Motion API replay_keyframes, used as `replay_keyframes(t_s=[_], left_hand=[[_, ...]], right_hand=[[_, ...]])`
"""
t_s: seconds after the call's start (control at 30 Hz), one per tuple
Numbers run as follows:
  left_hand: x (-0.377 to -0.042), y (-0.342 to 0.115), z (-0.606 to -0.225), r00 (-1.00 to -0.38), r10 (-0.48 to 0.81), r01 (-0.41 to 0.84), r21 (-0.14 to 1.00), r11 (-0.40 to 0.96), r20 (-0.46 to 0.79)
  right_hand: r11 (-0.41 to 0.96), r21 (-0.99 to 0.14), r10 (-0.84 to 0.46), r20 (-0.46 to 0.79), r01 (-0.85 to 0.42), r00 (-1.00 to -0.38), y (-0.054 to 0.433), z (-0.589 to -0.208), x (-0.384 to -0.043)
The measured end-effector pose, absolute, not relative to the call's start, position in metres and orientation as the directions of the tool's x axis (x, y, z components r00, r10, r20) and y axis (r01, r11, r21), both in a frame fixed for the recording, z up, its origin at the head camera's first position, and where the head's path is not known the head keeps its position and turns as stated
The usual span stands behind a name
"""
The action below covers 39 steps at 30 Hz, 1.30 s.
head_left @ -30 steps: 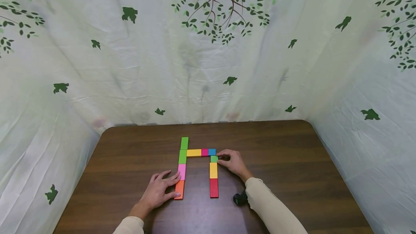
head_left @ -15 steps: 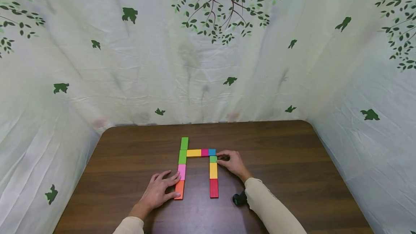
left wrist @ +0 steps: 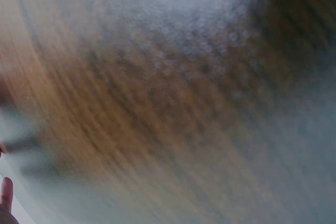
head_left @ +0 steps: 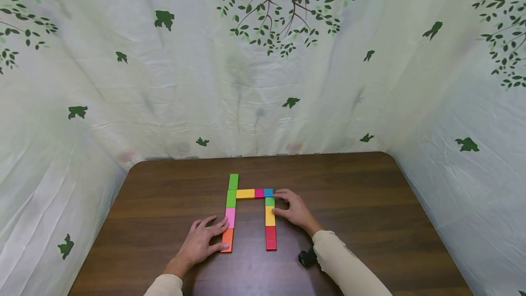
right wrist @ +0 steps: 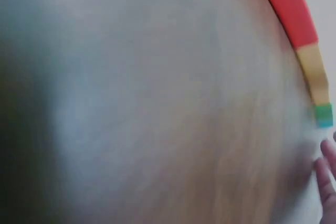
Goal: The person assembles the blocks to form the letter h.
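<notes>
Flat coloured blocks lie on the table in two columns joined by a crossbar. My left hand (head_left: 198, 240) rests with spread fingers at the left column, fingertips at the pink block (head_left: 230, 216) and thumb on the orange block (head_left: 227, 241). Two green blocks (head_left: 231, 198) continue that column upward. The crossbar holds a yellow block (head_left: 245, 193), a magenta block (head_left: 259, 193) and a blue block (head_left: 268, 192). Beside the right column, my right hand (head_left: 297, 210) has its index fingertip near the blue block and small green block (head_left: 269, 201), its thumb at the lower yellow block (head_left: 270, 216).
A red block (head_left: 270, 238) ends the right column at the bottom. The dark wood table (head_left: 349, 186) has rounded far corners and stands against a white cloth (head_left: 255, 122) printed with leaves. A black wrist device (head_left: 307, 257) sits under my right sleeve.
The small green block has shifted slightly left into line with the yellow one below. My right thumb has moved down from the green block to the yellow. My left hand stays put.
</notes>
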<state>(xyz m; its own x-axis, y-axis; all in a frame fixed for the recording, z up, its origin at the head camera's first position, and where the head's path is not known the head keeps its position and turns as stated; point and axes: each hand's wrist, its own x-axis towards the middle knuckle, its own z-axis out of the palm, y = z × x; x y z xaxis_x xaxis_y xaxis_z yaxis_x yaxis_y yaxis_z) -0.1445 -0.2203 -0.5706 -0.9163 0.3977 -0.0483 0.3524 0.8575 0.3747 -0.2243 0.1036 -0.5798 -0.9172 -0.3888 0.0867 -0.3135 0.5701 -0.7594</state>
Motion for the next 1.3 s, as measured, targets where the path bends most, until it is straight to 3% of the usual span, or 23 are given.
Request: replay_keyframes(t_s=[0.2, 0.37, 1.3], left_hand=[[-0.144, -0.221, -0.572, -0.917, 0.396, 0.351, 0.376, 0.857, -0.046], [-0.145, -0.222, -0.573, -0.909, 0.417, 0.381, 0.356, 0.853, -0.026], [-0.144, -0.223, -0.572, -0.901, 0.432, 0.392, 0.370, 0.842, -0.028]], right_hand=[[0.683, -0.561, -0.599, -0.065, -0.467, -0.798, 0.105, -0.567, -0.199], [0.707, -0.447, -0.648, -0.100, -0.547, -0.755, 0.104, -0.566, -0.187], [0.735, -0.468, -0.619, -0.164, -0.492, -0.768, 0.102, -0.569, -0.190]])
